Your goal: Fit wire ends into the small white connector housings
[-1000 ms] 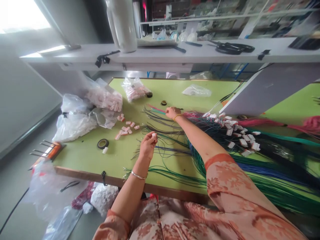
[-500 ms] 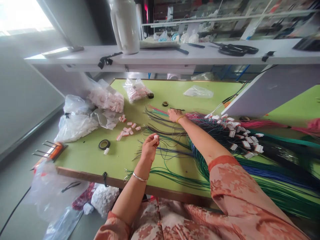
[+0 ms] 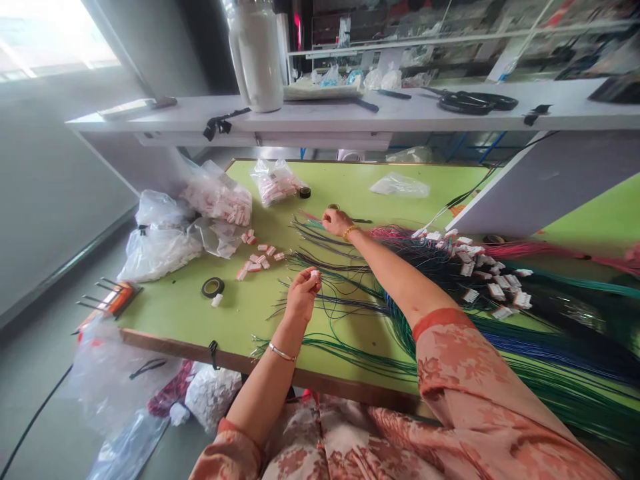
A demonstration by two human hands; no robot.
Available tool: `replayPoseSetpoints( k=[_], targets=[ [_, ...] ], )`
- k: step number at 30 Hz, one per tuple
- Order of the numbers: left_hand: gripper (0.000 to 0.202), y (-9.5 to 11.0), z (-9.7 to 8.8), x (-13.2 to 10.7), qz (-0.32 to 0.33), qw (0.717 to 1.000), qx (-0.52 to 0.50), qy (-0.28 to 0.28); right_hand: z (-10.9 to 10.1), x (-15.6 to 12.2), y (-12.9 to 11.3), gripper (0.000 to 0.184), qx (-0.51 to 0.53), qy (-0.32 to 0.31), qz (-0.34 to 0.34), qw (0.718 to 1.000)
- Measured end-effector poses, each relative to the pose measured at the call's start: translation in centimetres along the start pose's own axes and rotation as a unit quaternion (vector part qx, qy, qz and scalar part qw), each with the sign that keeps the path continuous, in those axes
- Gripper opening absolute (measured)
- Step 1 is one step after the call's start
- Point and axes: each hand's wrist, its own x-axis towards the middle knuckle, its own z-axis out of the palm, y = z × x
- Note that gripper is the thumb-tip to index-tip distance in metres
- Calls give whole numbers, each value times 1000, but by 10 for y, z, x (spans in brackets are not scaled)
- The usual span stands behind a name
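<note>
Pinched between the fingertips of my left hand (image 3: 302, 293) is a small white plug connector (image 3: 315, 273), with thin dark wires trailing from it to the right. Farther off, my right hand (image 3: 336, 221) has its fingers closed over the tips of the pink and green wires (image 3: 311, 219); whatever lies between them is hidden. Black wires (image 3: 320, 235) fan out just below that hand. Bundles of blue wires (image 3: 345, 301) and green wires (image 3: 345, 350) stretch along the bench nearer to me. Several loose white and orange connectors (image 3: 256, 261) lie left of my left hand.
Finished-looking wire ends with white connectors (image 3: 495, 283) are heaped at right. Bags of connectors (image 3: 220, 197) stand at the back left. A black tape roll (image 3: 213, 287) lies on the green bench (image 3: 175, 310). A shelf (image 3: 320, 120) with a white jug (image 3: 257, 60) crosses behind.
My right hand has shifted left and slightly away from me, to the tips of the wires. My left hand keeps the connector in nearly the same place.
</note>
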Motion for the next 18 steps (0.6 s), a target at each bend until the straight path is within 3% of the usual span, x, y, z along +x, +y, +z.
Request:
replayPoseSetpoints(
  k=[4, 8, 14, 18],
  targets=[
    [29, 1, 0, -2, 5, 1000, 1, 1, 0, 2, -32, 14, 83, 29, -86, 992],
    [26, 7, 5, -5, 9, 1000, -9, 2, -6, -22, -47, 10, 140, 33, -137, 980],
    [23, 14, 18, 1, -10, 999, -27, 13, -21, -83, -37, 15, 257, -10, -161, 953],
    [23, 15, 27, 10, -38, 998, -51, 19, -28, -115, -27, 15, 273, -29, -174, 946]
  ],
)
